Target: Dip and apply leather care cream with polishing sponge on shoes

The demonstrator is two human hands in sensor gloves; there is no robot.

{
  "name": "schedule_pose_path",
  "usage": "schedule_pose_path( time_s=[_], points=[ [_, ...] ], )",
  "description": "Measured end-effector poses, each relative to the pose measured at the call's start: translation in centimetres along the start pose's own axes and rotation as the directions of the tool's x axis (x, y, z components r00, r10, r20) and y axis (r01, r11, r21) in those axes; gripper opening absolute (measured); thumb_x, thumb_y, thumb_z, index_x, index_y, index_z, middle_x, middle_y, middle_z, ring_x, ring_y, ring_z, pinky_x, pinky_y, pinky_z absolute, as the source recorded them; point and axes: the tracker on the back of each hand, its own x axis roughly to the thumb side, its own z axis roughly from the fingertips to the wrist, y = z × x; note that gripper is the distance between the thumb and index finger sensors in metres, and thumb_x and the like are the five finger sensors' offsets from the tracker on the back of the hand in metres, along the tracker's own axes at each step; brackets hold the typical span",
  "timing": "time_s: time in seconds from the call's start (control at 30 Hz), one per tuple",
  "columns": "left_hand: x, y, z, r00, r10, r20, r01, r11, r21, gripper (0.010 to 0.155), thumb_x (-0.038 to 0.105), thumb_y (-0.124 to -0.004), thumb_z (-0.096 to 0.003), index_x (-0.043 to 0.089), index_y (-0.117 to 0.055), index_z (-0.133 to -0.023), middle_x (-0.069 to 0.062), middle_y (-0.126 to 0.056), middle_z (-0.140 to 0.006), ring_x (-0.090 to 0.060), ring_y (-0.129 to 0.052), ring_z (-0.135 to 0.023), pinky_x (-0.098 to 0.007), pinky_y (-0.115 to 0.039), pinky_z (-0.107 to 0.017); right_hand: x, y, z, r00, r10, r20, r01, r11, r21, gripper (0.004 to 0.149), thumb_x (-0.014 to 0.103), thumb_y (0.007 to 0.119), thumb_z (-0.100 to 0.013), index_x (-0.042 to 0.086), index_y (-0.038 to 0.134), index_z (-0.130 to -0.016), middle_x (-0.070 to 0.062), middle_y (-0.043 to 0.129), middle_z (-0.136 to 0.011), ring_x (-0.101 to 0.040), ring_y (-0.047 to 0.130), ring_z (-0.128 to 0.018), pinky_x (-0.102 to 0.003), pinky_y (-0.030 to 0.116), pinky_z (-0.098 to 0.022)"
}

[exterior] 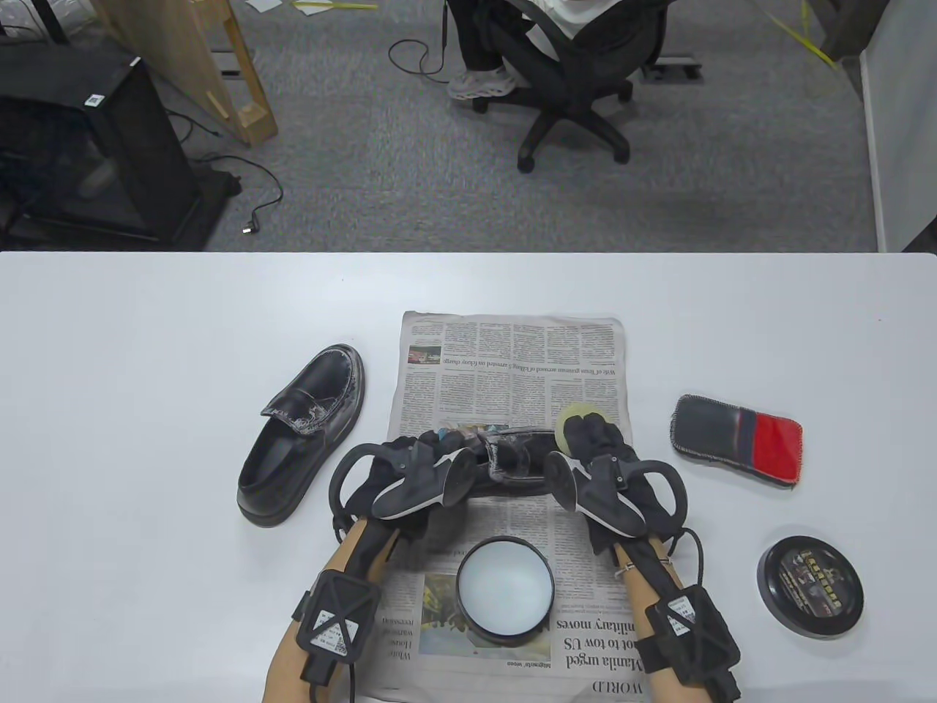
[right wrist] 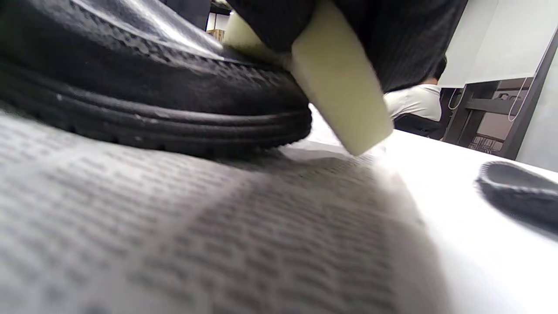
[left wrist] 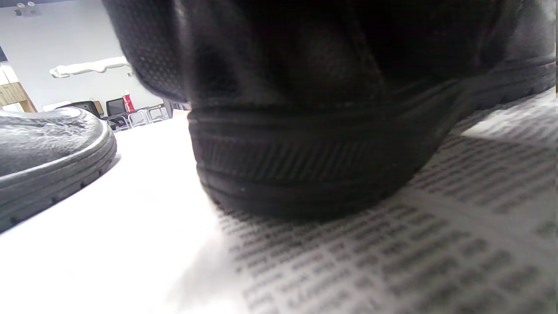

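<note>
A black leather shoe (exterior: 509,458) lies crosswise on the newspaper (exterior: 512,366) between my hands. My left hand (exterior: 410,458) grips its left end; in the left wrist view the glove wraps over the shoe's ribbed sole (left wrist: 305,174). My right hand (exterior: 596,443) holds a pale yellow sponge (exterior: 572,419) against the shoe's right end. In the right wrist view the sponge (right wrist: 340,83) touches the shoe's toe (right wrist: 152,96). An open tin of pale cream (exterior: 505,589) stands on the newspaper near the front edge, between my wrists. A second black shoe (exterior: 300,432) lies on the bare table to the left.
The tin's black lid (exterior: 809,586) lies at the front right. A black and red polishing cloth (exterior: 736,439) lies right of the newspaper. Beyond the table's far edge are grey carpet, a person seated in an office chair (exterior: 578,88) and a black cabinet (exterior: 95,139).
</note>
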Motion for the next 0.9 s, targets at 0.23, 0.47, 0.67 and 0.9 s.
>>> schedule_pose_path(
  time_s=[0.23,0.47,0.67,0.9],
  points=[
    [0.0,0.0,0.0,1.0,0.001,0.004,-0.001,1.0,0.004,0.079,0.066,-0.078,-0.0343,0.033,-0.066,-0.105,-0.004,-0.087,-0.102,-0.026,-0.089,-0.085,-0.045,-0.078,-0.065,0.9,-1.0,3.7,0.99,0.051,0.13,-0.045,0.998,-0.05,0.048,0.022,0.066,-0.06,0.016,0.056,-0.106,-0.015,0.071,-0.105,-0.036,0.088,-0.087,-0.04,0.083,-0.06],
    [0.0,-0.1,0.0,1.0,0.011,0.018,-0.011,1.0,-0.003,0.079,0.065,-0.079,-0.0342,0.033,-0.065,-0.106,-0.003,-0.085,-0.105,-0.025,-0.088,-0.089,-0.045,-0.077,-0.067,2.2,-1.8,1.6,0.993,-0.044,0.113,0.053,0.995,-0.081,0.046,0.023,0.064,-0.061,0.029,0.055,-0.105,-0.003,0.065,-0.111,-0.034,0.074,-0.099,-0.047,0.071,-0.069],
    [0.0,-0.1,0.1,1.0,0.007,0.007,-0.007,1.0,0.005,0.079,0.065,-0.078,-0.0354,0.033,-0.064,-0.106,-0.003,-0.086,-0.104,-0.026,-0.088,-0.087,-0.045,-0.077,-0.066,0.5,-0.2,-1.1,0.998,-0.051,-0.029,0.051,0.999,0.003,0.047,0.024,0.064,-0.06,0.03,0.053,-0.106,-0.004,0.064,-0.111,-0.033,0.077,-0.097,-0.043,0.074,-0.068],
    [0.1,-0.1,0.2,1.0,0.005,0.001,-0.005,1.0,0.008,0.078,0.066,-0.078,-0.0352,0.033,-0.065,-0.106,-0.004,-0.087,-0.103,-0.026,-0.089,-0.086,-0.045,-0.078,-0.065,-0.5,-0.2,1.4,0.999,-0.003,0.031,0.003,1.0,0.009,0.049,0.023,0.067,-0.06,0.015,0.054,-0.106,-0.015,0.072,-0.105,-0.034,0.091,-0.085,-0.038,0.085,-0.058]
  ],
)
